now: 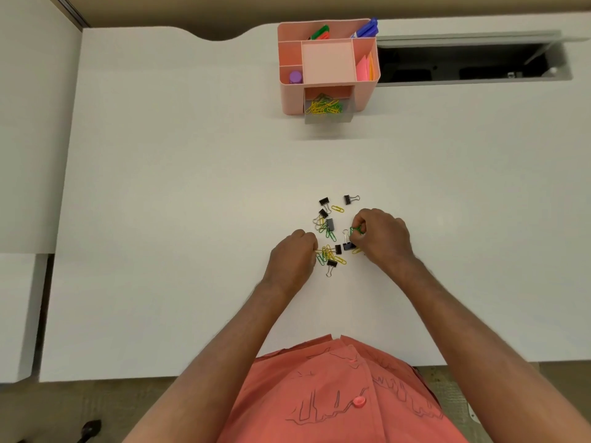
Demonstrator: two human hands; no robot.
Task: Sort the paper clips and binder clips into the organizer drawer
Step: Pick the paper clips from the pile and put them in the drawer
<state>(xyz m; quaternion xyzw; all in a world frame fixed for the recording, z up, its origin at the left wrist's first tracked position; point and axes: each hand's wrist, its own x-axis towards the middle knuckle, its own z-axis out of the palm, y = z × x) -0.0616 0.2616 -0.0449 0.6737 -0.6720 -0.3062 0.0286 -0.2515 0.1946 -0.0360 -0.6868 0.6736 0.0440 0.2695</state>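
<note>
Both hands down on the white desk [160,187], flanking a small scatter of clips near its front middle. Right hand [382,236] curled, fingertips pinching a bunch of green paper clips [356,231] lifted just off the surface at the pile's right edge. Left hand [292,257] curled too, knuckles up, fingertips at the pile's left edge among yellow and green paper clips [327,254] — whether actually gripping any, impossible to tell, since the fingers hide it.

Between the two hands: loose paper clips mixed with black binder clips [331,224]. One binder clip just below the right fingertips, another at the near edge of the pile with its wire handles pointing toward the body. Beyond the hands, farther up the desk: two more binder clips and a single yellow paper clip [337,208], lying apart from the rest.

Well away, at the desk's far edge, a pink organizer [367,94] with its clear drawer [327,118] pulled out toward the pile — already holding a heap of yellow and green paper clips. In the top compartments: markers, pink and orange sticky notes [364,68], a purple-capped item [295,77]. To the organizer's right, an open cable hatch [463,65] in the desktop.
</note>
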